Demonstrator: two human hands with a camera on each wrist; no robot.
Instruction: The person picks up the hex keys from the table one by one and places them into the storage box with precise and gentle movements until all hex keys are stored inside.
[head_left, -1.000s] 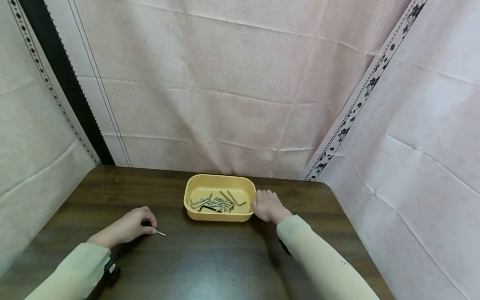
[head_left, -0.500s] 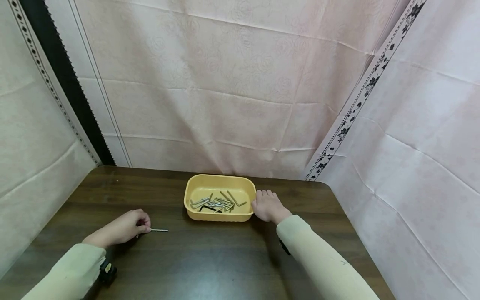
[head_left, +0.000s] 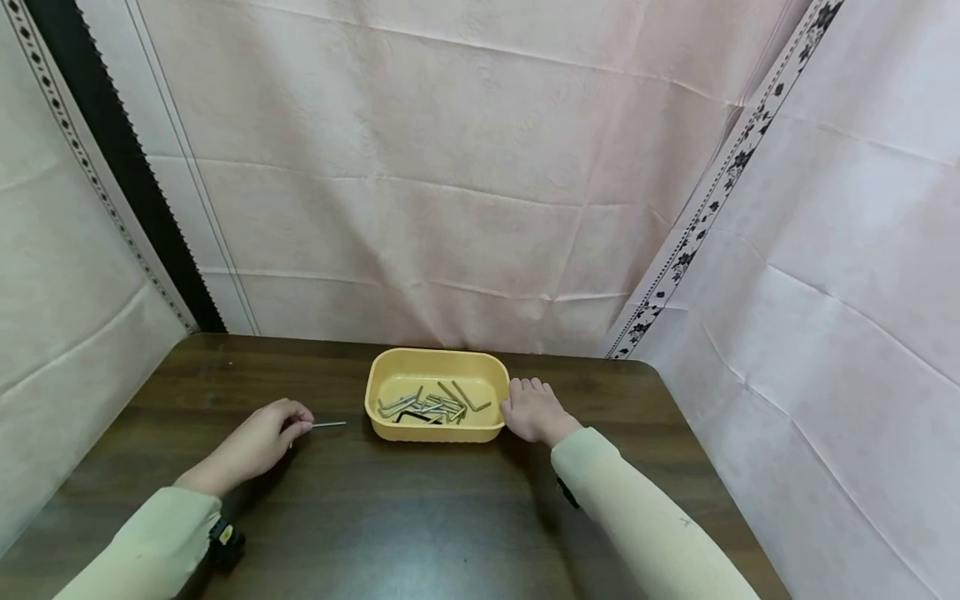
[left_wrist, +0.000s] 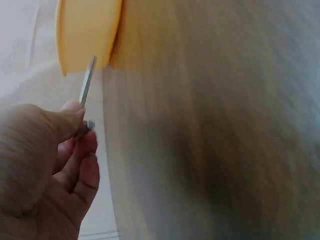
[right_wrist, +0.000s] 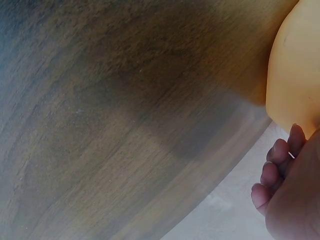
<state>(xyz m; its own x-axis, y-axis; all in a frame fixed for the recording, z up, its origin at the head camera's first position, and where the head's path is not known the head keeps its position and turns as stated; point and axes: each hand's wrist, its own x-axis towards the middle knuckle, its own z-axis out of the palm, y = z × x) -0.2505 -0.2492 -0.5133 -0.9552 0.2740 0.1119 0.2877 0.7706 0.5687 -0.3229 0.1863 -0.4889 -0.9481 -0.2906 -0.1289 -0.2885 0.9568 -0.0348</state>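
Note:
In the head view my left hand [head_left: 264,435] hovers over the table left of a yellow plastic tray [head_left: 435,435]. It pinches a small silver hex key [head_left: 330,424] between thumb and fingers; the long arm points toward the tray. The left wrist view shows the bent short end of this hex key [left_wrist: 87,85] at the fingertips. At the tray's right end, my right hand [head_left: 536,412] touches the outer side, with its fingers extended and its thumb hidden. Several hex keys [head_left: 431,407] lie jumbled in the tray, silver and brassy, with a black one among them.
The dark wooden table [head_left: 390,517] has rounded far corners. Pale patterned cloth [head_left: 465,208] hangs behind it and along both sides. A black strip [head_left: 142,183] runs down the left rear corner.
My left hand has turned the hex key, then moved it away from me and slightly right, closer to the tray. My right hand and the tray have stayed in place.

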